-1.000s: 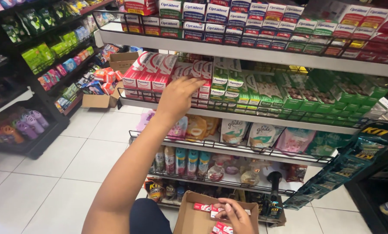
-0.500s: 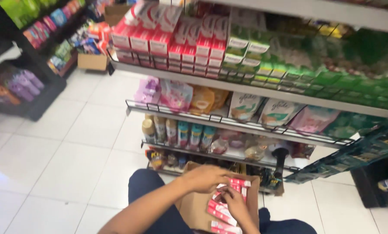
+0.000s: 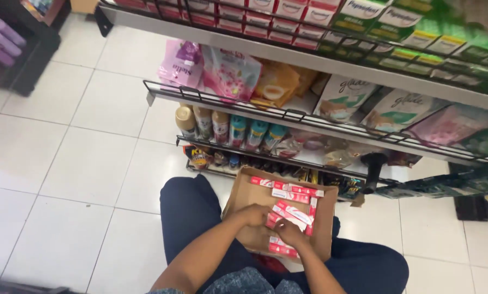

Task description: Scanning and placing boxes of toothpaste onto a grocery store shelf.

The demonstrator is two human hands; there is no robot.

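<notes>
1. Cardboard box (image 3: 244, 202) rests on the lap, holding red-and-white cartons (image 3: 294, 213).
2. Left hand (image 3: 255, 215) and right hand (image 3: 289, 233) close on cartons.
3. Carton long axes run left-right, slightly diagonal; both hands equally near.

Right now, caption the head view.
Both hands, left and right, reach into a carton of red boxes beside shelves.
</notes>
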